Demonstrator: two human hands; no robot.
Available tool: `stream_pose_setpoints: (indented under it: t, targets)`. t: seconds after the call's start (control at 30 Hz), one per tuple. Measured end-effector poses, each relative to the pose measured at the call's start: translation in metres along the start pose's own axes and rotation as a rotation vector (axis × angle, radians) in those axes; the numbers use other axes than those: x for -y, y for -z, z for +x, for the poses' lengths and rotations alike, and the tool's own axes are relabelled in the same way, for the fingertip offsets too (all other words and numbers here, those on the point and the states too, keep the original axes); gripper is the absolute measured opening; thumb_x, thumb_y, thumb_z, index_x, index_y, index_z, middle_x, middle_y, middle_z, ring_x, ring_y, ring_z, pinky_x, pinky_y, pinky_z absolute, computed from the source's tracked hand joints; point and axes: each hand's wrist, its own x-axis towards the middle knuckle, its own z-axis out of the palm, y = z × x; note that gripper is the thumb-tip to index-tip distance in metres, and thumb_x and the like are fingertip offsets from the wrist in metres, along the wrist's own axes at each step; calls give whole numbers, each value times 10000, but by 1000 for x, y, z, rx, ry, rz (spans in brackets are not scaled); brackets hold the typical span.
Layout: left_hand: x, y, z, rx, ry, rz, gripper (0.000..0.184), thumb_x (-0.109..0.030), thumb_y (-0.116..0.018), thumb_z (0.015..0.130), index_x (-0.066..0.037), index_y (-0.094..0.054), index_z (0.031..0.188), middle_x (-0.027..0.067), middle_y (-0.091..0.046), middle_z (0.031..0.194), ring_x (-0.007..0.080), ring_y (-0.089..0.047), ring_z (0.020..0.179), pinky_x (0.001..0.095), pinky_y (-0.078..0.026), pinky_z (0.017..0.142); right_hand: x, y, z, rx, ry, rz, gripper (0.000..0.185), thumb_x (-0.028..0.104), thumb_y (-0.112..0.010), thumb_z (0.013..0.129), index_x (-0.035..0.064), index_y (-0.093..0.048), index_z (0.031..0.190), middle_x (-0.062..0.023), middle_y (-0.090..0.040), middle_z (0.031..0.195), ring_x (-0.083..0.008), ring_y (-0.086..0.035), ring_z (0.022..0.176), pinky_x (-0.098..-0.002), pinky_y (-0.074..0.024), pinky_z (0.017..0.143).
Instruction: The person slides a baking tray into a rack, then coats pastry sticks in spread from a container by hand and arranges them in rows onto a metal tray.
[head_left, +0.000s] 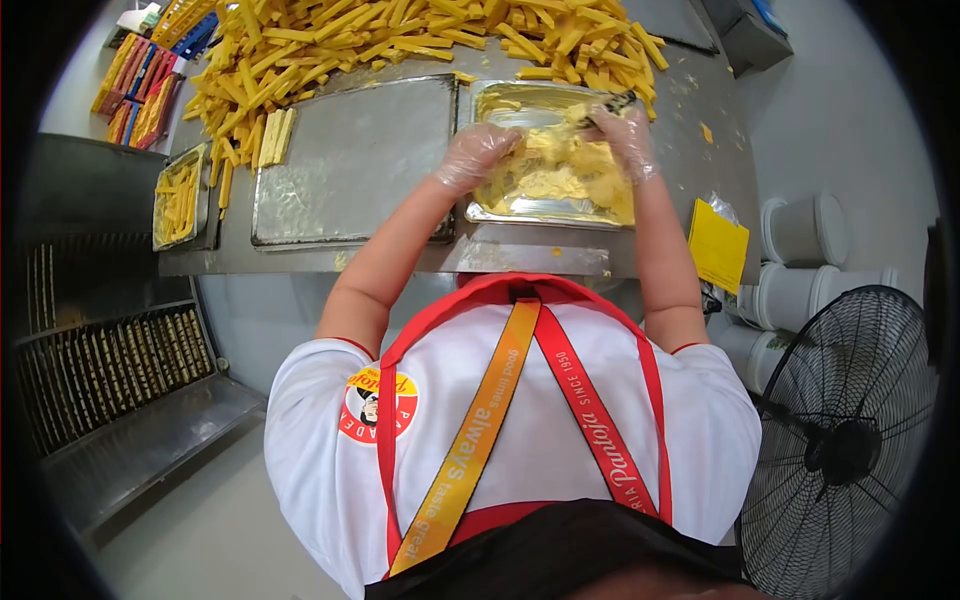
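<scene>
Head view: I look down on a metal surface (pixel 720 170) with both of the person's hands over a deep metal pan (pixel 548 221) at its near side, right of the middle. Both wear clear plastic gloves. Yellow creamy paste (pixel 560 165) lies in the pan in uneven patches and smears, with bare metal showing between some of them.

The right hand (pixel 625 135) is over the pan's right part, its grip closed around a dark tool (pixel 607 108); I can't make out what kind it is. The left hand (pixel 482 155) is at the pan's left side, fingers curled and pointing inward. I can't tell whether its grip is holding anything.

Just left of the pan sits a flat baking tray (pixel 350 170), with a few pale yellow sticks (pixel 276 138) side by side at its upper left corner. Beyond both lies a big loose heap of yellow sticks (pixel 400 35), spilling down on the left. At the surface's left end I see a small tray (pixel 160 222) with more sticks in it.

A bright yellow sheet (pixel 717 245) hangs over the near right edge. White buckets (pixel 805 228) stand past that side, with a black fan (pixel 843 450) nearer me.
</scene>
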Motion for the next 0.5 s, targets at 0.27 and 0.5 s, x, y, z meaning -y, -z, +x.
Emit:
stream_pose_setpoints:
  t: [0.27,0.5]
  targets:
    - [-14,5,-12,9,71,29,240,-115,-604,786,-145,-623,1023,84,-628,783,296,-634,778,424,-503,678,1,-12,-15,49,138,164,271,144,-669,858,-43,-614,1046,-104,-670,887,-172,-669,679,-268,-568,585]
    - [8,58,-42,-486,446,152,250,-305,-710,753,-112,-702,912,118,-689,838,309,-669,747,412,-534,653,-24,6,-11,-197,24,-199,233,130,-663,861,-47,-603,1000,-100,-663,872,-165,-661,632,-262,-551,543]
